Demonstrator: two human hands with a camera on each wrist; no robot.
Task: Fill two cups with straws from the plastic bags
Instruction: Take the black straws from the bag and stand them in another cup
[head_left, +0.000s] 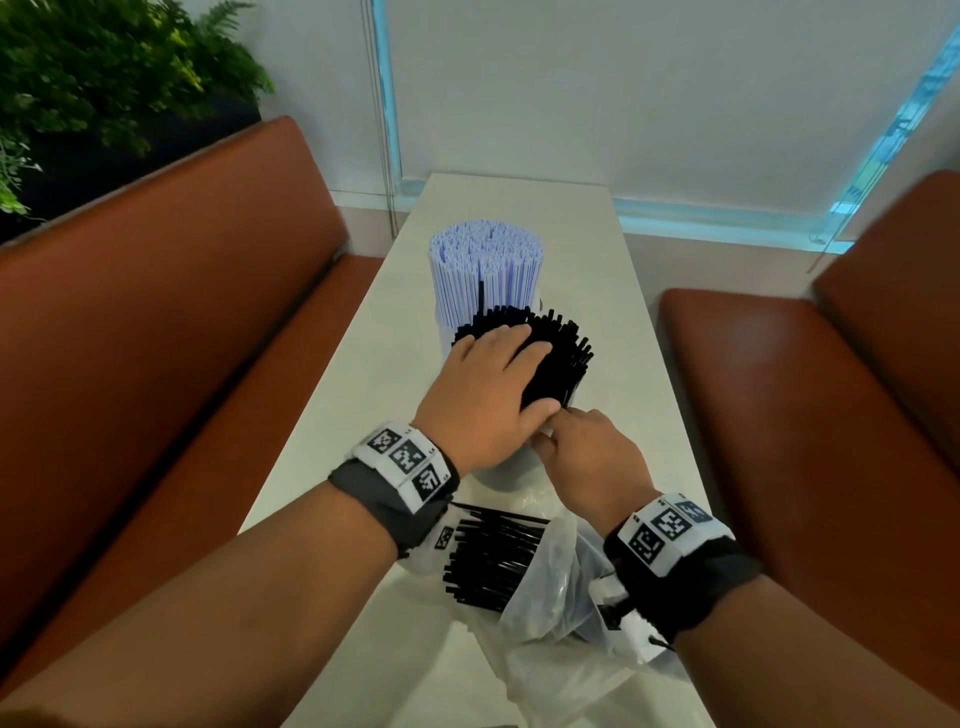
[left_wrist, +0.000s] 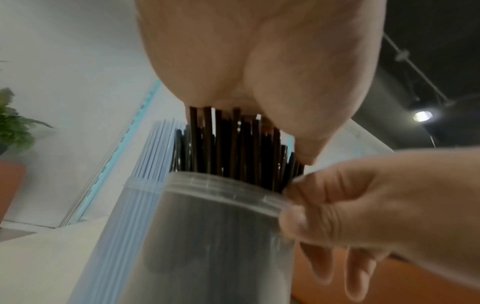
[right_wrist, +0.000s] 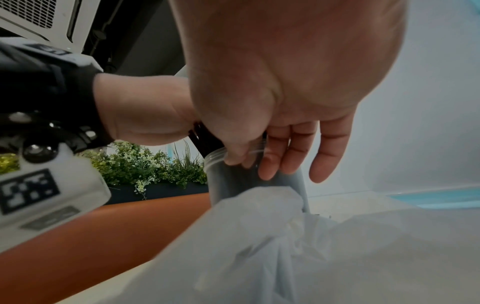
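No legible text, brand or number appears in any view. The wristbands (head_left: 402, 460) carry black-and-white square code markers, and a small marking beside them may be lettering but is too blurred to read.

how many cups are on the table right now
2. The near cup, packed with black straws, sits under the hands; the far cup, full of white straws, stands just behind it. Another could be hidden by the plastic bags.
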